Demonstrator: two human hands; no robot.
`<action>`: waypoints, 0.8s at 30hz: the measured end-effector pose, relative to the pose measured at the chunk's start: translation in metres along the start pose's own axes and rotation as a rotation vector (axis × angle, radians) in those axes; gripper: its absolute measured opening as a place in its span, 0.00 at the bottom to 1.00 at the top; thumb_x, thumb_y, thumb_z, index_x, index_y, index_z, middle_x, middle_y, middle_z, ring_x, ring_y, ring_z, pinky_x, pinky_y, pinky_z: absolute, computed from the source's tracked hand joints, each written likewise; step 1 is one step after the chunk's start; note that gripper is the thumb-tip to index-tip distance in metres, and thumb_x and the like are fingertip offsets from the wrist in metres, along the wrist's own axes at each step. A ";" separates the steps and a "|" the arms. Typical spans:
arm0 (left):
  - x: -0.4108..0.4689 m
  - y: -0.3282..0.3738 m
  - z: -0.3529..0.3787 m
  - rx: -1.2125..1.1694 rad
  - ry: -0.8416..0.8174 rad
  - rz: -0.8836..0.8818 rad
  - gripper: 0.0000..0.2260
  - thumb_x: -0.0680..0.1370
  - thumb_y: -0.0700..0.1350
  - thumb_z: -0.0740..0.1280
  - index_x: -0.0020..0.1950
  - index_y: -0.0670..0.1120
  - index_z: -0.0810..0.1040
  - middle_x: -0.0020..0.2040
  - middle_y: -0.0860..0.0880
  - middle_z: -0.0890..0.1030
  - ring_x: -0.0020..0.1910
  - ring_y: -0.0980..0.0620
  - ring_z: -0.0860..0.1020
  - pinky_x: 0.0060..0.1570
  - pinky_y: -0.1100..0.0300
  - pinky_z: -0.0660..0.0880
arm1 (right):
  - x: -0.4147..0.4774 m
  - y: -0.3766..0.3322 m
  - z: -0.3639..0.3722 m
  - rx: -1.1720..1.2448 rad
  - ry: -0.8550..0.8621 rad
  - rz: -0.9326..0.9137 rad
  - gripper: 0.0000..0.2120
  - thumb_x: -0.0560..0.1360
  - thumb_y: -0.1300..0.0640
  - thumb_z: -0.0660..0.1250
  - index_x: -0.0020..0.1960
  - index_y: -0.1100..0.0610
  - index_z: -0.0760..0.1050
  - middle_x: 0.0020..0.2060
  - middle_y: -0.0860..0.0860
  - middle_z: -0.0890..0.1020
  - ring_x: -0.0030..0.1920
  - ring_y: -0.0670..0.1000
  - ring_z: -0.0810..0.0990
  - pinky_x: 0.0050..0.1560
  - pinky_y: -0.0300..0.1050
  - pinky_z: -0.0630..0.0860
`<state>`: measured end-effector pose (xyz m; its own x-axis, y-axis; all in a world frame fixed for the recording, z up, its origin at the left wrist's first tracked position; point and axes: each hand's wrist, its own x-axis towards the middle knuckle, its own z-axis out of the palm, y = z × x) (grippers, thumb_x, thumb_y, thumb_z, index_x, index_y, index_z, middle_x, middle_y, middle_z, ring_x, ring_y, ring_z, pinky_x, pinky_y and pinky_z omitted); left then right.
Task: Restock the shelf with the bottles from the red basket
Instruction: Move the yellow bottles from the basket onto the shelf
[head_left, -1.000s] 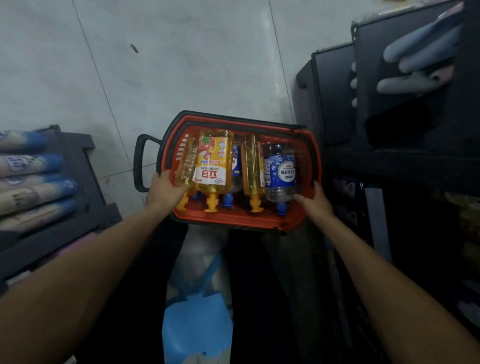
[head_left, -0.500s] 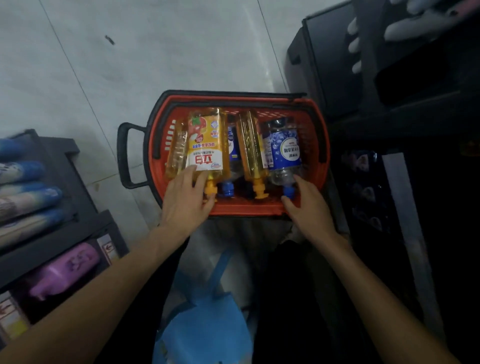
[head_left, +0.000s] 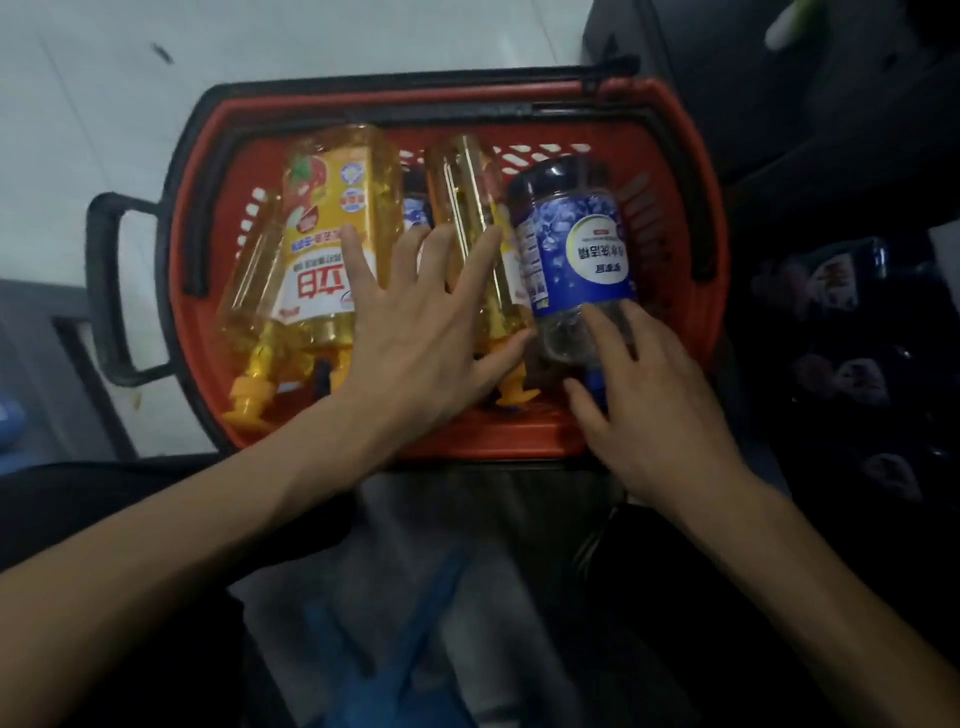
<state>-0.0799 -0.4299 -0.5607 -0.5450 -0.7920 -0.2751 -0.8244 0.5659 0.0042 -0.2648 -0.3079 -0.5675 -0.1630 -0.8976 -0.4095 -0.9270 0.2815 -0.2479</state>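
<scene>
Since half a second ago, both hands have been brought further into the red basket (head_left: 693, 171), now seen closer. Inside it, bottles are laid on their sides, caps toward the near rim: a wide yellow bottle (head_left: 332, 223) at the left, a slim yellow bottle (head_left: 460, 202) in the middle, a blue bottle (head_left: 571, 244) at the right. The left hand (head_left: 415, 343) is spread over both yellow bottles, fingers straight, nothing grasped. The right hand (head_left: 654, 410) is laid on the blue bottle's clear neck, thumb beside its cap; whether it is gripped cannot be told.
</scene>
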 end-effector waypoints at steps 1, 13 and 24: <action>0.002 0.003 0.003 0.032 0.000 0.027 0.40 0.77 0.74 0.52 0.83 0.54 0.53 0.76 0.40 0.64 0.78 0.39 0.61 0.73 0.23 0.49 | 0.004 -0.001 0.002 -0.047 0.009 -0.033 0.35 0.77 0.45 0.66 0.79 0.56 0.60 0.75 0.64 0.65 0.73 0.65 0.66 0.71 0.61 0.68; -0.030 -0.029 0.007 -0.031 0.111 0.185 0.37 0.77 0.72 0.51 0.83 0.55 0.54 0.78 0.47 0.67 0.78 0.43 0.65 0.78 0.34 0.54 | -0.046 -0.009 0.014 -0.372 0.064 -0.087 0.36 0.78 0.39 0.62 0.80 0.51 0.56 0.69 0.59 0.73 0.66 0.61 0.73 0.64 0.56 0.72; -0.087 -0.009 0.042 -0.127 0.292 0.476 0.27 0.82 0.59 0.63 0.80 0.53 0.66 0.74 0.45 0.73 0.71 0.43 0.72 0.70 0.45 0.71 | -0.085 -0.028 0.015 -0.238 0.030 0.085 0.22 0.81 0.39 0.59 0.68 0.51 0.71 0.62 0.56 0.78 0.61 0.59 0.79 0.56 0.52 0.75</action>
<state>-0.0190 -0.3564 -0.5772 -0.8655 -0.4970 0.0627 -0.4796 0.8582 0.1826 -0.2200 -0.2348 -0.5388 -0.2501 -0.8848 -0.3931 -0.9624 0.2715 0.0014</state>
